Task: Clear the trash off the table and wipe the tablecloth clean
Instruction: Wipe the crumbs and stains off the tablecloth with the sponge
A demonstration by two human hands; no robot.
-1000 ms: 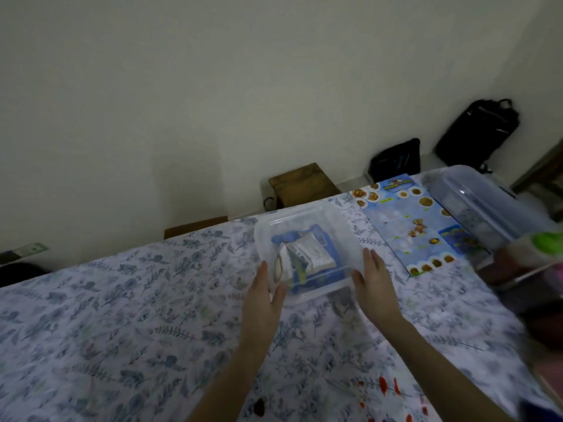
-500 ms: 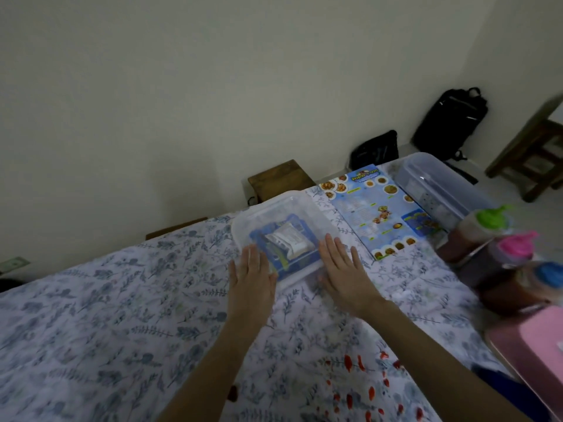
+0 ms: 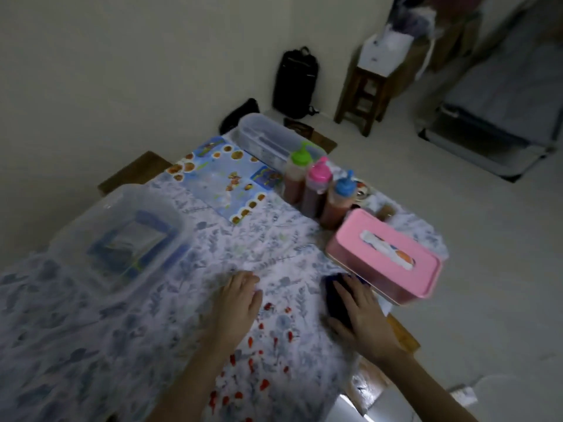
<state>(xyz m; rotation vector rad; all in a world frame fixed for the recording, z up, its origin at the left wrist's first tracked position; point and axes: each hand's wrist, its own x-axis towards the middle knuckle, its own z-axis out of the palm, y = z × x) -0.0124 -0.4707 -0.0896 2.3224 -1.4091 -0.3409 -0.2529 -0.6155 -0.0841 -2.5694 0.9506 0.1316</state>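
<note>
Since R hand lies flat-fingered on dark cloth beside pink tissue box at right edge of table, wiping cd knock it off; L hand rests loose, empty, on tablecloth.

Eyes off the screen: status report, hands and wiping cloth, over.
Left hand flat on tablecloth. Right hand on dark blue cloth. Pink tissue box close beside it.
</note>
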